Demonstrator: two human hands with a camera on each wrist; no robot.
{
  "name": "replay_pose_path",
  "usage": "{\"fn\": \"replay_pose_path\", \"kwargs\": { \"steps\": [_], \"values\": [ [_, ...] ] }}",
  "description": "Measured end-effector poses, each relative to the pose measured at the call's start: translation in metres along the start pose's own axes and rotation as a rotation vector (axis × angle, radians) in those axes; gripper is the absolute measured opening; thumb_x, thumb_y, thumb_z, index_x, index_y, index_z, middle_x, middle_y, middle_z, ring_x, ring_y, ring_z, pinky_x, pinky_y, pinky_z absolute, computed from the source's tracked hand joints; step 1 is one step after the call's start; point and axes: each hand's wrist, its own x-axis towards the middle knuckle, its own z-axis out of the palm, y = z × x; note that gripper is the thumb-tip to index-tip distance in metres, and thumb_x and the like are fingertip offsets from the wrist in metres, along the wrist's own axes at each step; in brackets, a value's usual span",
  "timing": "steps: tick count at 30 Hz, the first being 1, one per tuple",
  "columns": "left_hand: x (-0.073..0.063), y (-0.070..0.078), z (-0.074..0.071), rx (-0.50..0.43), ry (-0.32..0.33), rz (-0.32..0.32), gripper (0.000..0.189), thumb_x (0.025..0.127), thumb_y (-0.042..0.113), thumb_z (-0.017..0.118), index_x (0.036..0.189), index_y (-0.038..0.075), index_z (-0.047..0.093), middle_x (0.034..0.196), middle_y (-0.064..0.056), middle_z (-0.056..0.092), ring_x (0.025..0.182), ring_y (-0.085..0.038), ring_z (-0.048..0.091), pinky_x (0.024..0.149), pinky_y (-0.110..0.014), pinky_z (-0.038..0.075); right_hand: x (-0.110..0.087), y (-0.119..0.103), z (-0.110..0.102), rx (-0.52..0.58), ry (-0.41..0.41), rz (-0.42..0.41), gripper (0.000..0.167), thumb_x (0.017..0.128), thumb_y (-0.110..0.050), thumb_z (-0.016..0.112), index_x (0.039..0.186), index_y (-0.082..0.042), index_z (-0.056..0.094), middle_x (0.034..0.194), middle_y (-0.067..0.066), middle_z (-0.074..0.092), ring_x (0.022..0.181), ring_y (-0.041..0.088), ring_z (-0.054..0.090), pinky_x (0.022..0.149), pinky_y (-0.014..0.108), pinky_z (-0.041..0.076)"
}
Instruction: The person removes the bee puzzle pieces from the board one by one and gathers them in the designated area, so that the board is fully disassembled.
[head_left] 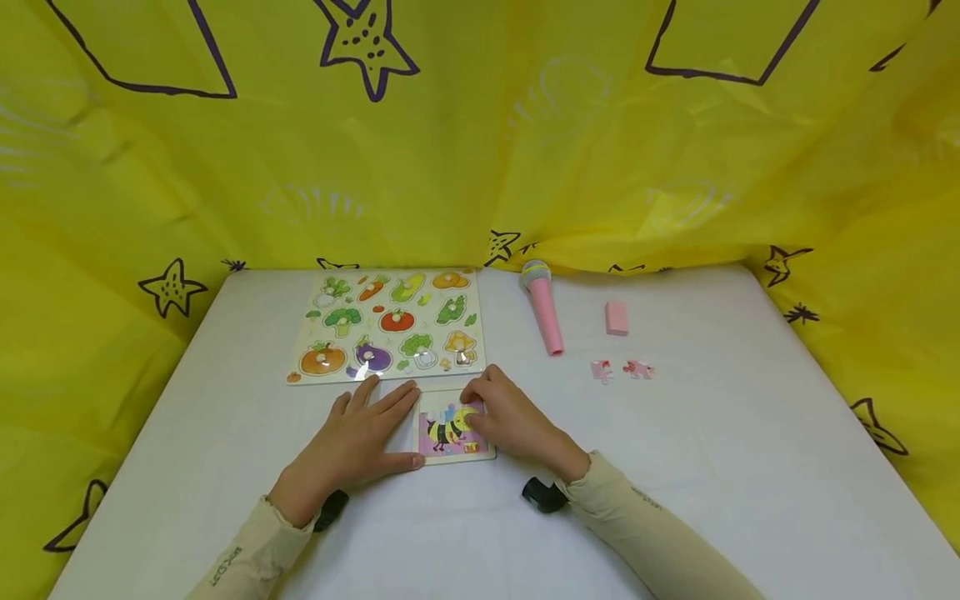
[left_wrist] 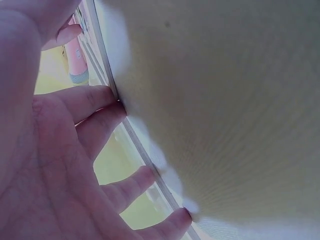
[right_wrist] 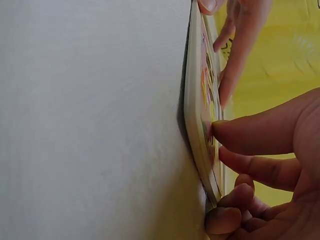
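Bee jigsaw puzzle (head_left: 447,429) lies on the white-covered desk (head_left: 712,467), between both hands, just in front of a vegetable peg puzzle board (head_left: 382,342). Left hand (head_left: 360,437): palm down, fingers spread, thumb tip at the bee puzzle's near left corner. Right hand (head_left: 517,422): fingers bent, thumb and fingers pinching at the puzzle's right side; whether a single loose piece is held, cannot tell. To the right: pink toy microphone (head_left: 546,312), pink block (head_left: 617,319), and two jigsaw pieces (head_left: 602,372) side by side, apart. Behind: yellow star-patterned sheet (head_left: 465,167).
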Motion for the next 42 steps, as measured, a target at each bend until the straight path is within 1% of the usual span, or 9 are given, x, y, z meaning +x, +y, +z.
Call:
{"fn": "replay_pose_path", "kwargs": {
  "steps": [10,17,21,26,28,31,35,39,42],
  "values": [
    [-0.0013,0.0008,-0.0006,-0.002,0.002,0.000,0.093,0.093,0.058,0.078,0.165,0.011,0.044,0.171,-0.005,0.040,0.155,-0.051,0.024,0.116,-0.076,0.026,-0.0002,-0.0017,0.0043,0.028,0.036,-0.036,0.016,0.091,0.007,0.073,0.104,-0.002,0.067,0.109,0.010,0.043,0.104,0.026,0.047,0.090,0.039,0.045],
    [-0.0012,0.0009,-0.0003,0.010,0.012,0.010,0.092,0.093,0.058,0.078,0.165,0.011,0.044,0.170,-0.005,0.040,0.154,-0.051,0.025,0.115,-0.075,0.027,-0.0030,-0.0031,0.0049,0.001,0.072,-0.091,0.014,0.090,0.008,0.073,0.099,-0.002,0.069,0.117,0.011,0.051,0.109,0.029,0.048,0.092,0.042,0.047],
    [-0.0016,-0.0002,0.0012,0.006,0.006,0.007,0.093,0.093,0.059,0.078,0.165,0.011,0.044,0.170,-0.005,0.040,0.154,-0.052,0.025,0.115,-0.076,0.027,-0.0046,-0.0051,0.0048,0.013,0.084,-0.086,0.012,0.095,0.006,0.072,0.105,-0.001,0.069,0.115,0.009,0.053,0.108,0.026,0.051,0.092,0.040,0.049],
    [-0.0008,-0.0009,0.0021,0.001,0.005,0.008,0.093,0.093,0.059,0.077,0.165,0.011,0.043,0.170,-0.005,0.040,0.155,-0.052,0.024,0.116,-0.076,0.026,-0.0051,-0.0066,0.0025,0.036,0.114,-0.066,0.023,0.100,0.003,0.069,0.122,0.003,0.068,0.114,0.008,0.052,0.106,0.021,0.052,0.092,0.038,0.051],
    [-0.0003,-0.0011,0.0023,-0.001,0.004,0.008,0.093,0.093,0.060,0.077,0.165,0.011,0.043,0.171,-0.005,0.039,0.155,-0.052,0.023,0.116,-0.076,0.026,-0.0052,-0.0060,0.0013,0.037,0.119,-0.071,0.023,0.100,0.004,0.068,0.123,0.003,0.068,0.113,0.007,0.052,0.106,0.021,0.052,0.093,0.038,0.050],
    [0.0000,-0.0018,0.0026,0.002,0.006,0.010,0.094,0.093,0.060,0.077,0.166,0.011,0.043,0.171,-0.005,0.039,0.155,-0.052,0.023,0.116,-0.076,0.026,-0.0050,-0.0053,-0.0007,0.039,0.119,-0.081,0.017,0.100,0.006,0.067,0.115,0.001,0.071,0.111,0.007,0.051,0.108,0.023,0.052,0.094,0.040,0.050],
    [0.0000,-0.0022,0.0029,0.001,0.006,0.010,0.093,0.093,0.059,0.077,0.166,0.011,0.042,0.171,-0.005,0.039,0.155,-0.052,0.024,0.116,-0.076,0.026,-0.0042,-0.0030,-0.0023,0.026,0.117,-0.100,0.015,0.101,0.006,0.064,0.111,-0.002,0.072,0.107,0.005,0.057,0.102,0.022,0.054,0.090,0.039,0.051],
    [-0.0004,-0.0020,0.0032,-0.011,0.003,0.007,0.093,0.094,0.058,0.078,0.166,0.011,0.042,0.171,-0.005,0.039,0.155,-0.051,0.023,0.116,-0.076,0.025,-0.0042,-0.0001,-0.0022,0.012,0.111,-0.125,0.017,0.103,0.005,0.061,0.114,-0.002,0.072,0.100,0.003,0.064,0.090,0.018,0.056,0.082,0.035,0.051],
    [-0.0006,-0.0020,0.0033,-0.015,0.004,0.007,0.093,0.094,0.057,0.078,0.166,0.011,0.042,0.171,-0.005,0.039,0.155,-0.051,0.023,0.116,-0.076,0.024,-0.0046,0.0001,-0.0026,0.017,0.106,-0.138,0.017,0.103,0.005,0.061,0.115,-0.001,0.072,0.099,0.003,0.066,0.087,0.017,0.057,0.080,0.034,0.052]
  ]
}}
